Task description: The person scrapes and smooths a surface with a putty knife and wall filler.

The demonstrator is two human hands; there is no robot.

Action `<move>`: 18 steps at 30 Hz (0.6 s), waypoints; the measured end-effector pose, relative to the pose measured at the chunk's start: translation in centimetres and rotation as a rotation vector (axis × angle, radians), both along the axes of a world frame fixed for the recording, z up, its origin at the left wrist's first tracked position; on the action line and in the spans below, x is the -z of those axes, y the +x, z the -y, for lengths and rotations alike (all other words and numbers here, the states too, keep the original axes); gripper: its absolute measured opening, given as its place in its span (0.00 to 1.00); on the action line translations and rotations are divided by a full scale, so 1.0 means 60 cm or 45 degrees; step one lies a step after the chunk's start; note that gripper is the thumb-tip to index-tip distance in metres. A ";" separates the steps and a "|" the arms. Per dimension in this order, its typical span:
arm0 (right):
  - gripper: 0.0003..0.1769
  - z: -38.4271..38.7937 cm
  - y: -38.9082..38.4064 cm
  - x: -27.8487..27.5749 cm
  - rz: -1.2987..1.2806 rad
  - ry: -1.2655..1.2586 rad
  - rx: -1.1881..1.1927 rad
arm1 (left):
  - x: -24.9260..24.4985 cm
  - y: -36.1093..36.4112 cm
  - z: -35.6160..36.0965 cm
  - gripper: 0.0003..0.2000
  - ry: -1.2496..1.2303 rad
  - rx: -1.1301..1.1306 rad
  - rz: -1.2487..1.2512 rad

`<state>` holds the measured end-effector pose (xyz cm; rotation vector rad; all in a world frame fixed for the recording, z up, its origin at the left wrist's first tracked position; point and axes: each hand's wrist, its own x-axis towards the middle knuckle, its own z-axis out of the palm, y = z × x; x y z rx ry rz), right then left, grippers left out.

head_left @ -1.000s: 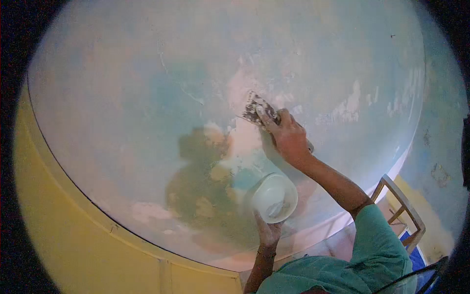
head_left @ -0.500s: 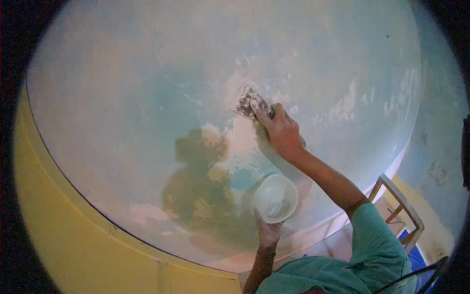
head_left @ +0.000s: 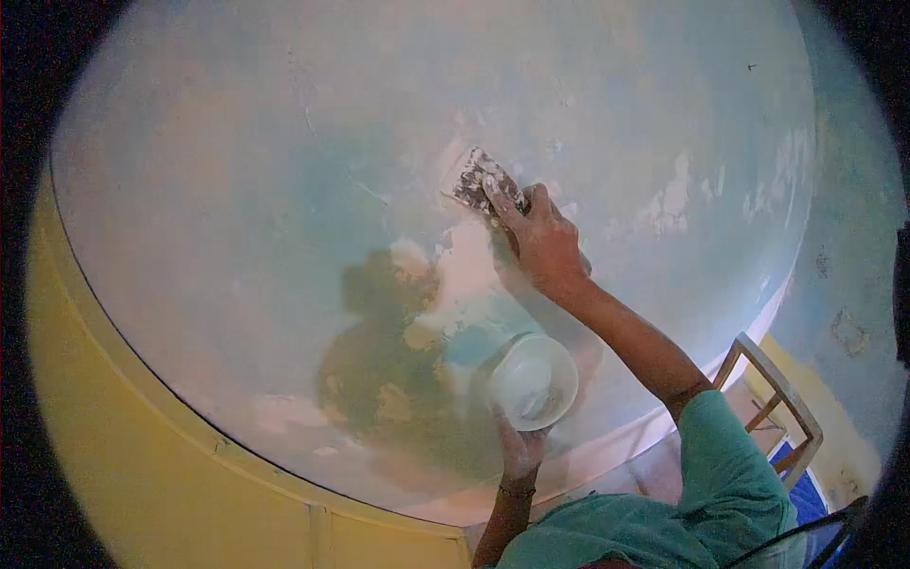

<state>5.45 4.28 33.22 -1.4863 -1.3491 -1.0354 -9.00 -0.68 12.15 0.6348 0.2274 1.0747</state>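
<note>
My right hand (head_left: 544,245) grips a putty knife (head_left: 479,180) and presses its smeared blade flat against the pale blue wall (head_left: 237,190), with one finger laid along the blade. Fresh white filler (head_left: 466,270) covers the wall just below the blade. My left hand (head_left: 519,448) holds a white bowl (head_left: 531,381) from underneath, lower down and close to the wall. A little white filler lies inside the bowl.
A dark shadow falls on the wall left of the bowl. White patches mark the wall at the upper right (head_left: 668,204). A yellow band (head_left: 142,474) runs along the wall's left and bottom edge. A wooden frame (head_left: 777,398) stands at the lower right.
My right hand has slid the putty knife up and slightly left along the wall, leaving more white filler below it. The bowl has barely moved.
</note>
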 end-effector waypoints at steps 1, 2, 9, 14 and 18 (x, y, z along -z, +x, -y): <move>0.26 0.002 -0.001 0.003 -0.033 -0.010 -0.053 | -0.004 -0.001 0.003 0.32 -0.008 0.002 -0.008; 0.26 0.007 -0.002 0.011 -0.064 -0.022 -0.107 | -0.009 -0.002 0.007 0.32 -0.018 0.003 -0.015; 0.29 0.056 -0.012 0.059 -0.173 -0.163 -0.304 | -0.021 -0.011 0.012 0.32 -0.058 -0.026 -0.053; 0.32 0.055 -0.013 0.024 -0.202 -0.080 -0.290 | -0.019 -0.008 0.012 0.33 0.014 -0.052 -0.034; 0.31 0.042 0.004 0.006 -0.256 0.039 -0.469 | -0.012 -0.011 0.007 0.33 -0.050 -0.007 -0.015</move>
